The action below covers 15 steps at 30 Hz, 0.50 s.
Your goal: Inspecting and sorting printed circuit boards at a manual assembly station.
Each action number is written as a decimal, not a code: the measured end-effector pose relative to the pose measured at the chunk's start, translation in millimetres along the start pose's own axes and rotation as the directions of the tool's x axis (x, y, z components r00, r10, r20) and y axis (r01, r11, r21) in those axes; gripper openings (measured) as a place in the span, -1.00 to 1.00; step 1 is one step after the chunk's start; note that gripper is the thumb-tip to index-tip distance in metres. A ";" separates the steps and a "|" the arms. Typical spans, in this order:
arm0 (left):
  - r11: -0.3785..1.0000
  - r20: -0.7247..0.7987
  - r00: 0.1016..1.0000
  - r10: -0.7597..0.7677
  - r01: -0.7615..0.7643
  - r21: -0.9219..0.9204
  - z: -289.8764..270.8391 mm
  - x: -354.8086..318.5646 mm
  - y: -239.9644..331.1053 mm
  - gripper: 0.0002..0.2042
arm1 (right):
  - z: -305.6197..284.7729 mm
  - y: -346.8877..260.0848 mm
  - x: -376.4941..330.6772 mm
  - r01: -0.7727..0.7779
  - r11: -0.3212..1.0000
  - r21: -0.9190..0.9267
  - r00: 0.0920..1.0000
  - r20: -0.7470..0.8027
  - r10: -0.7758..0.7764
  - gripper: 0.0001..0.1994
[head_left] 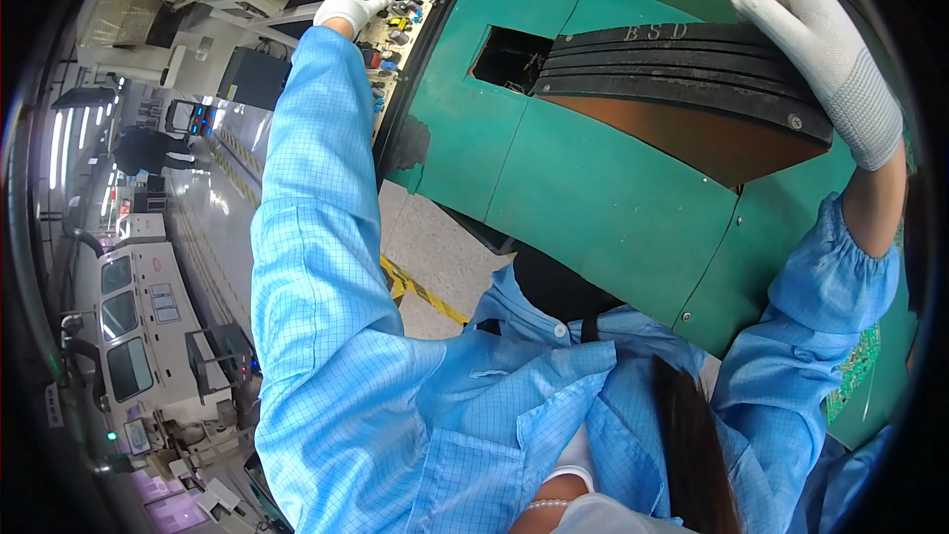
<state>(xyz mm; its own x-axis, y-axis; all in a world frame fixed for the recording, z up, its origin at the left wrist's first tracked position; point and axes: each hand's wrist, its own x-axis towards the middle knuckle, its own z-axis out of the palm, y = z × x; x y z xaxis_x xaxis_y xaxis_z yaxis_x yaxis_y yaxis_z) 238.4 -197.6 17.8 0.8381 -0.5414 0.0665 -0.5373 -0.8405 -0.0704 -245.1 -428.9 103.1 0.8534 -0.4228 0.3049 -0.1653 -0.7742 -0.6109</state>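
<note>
On the green bench [593, 198], the framed circuit board [400, 49] is gripped at its far edge by the left hand [348, 8], while the stacked black trays [682, 74] are steadied under the flattened right hand [825, 59]; both are best kept level.
</note>
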 end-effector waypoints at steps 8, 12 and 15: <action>0.920 0.024 0.963 0.267 -0.248 -0.304 2.4 -17.3 -52.0 -0.35 | -6.4 3.8 7.6 0.023 0.999 -0.023 1.000 0.016 -0.023 -0.49; 0.892 0.040 0.945 0.324 -0.291 -0.345 -9.6 -56.6 -58.7 -0.57 | -9.9 25.2 17.2 -0.012 0.999 -0.052 0.988 0.151 0.019 -0.48; 0.853 0.069 0.954 0.292 -0.227 -0.471 -16.9 -91.6 -56.1 -0.65 | -2.0 20.7 6.9 0.030 0.998 -0.051 0.999 0.033 -0.028 -0.48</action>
<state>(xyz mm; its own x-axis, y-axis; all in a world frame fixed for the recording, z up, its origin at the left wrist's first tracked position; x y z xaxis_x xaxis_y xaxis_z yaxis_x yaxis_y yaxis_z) 190.2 -101.2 32.6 0.6489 -0.7604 -0.0254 -0.6929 -0.6044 0.3933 -243.7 -448.8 94.0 0.8736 -0.3849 0.2978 -0.1646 -0.8096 -0.5635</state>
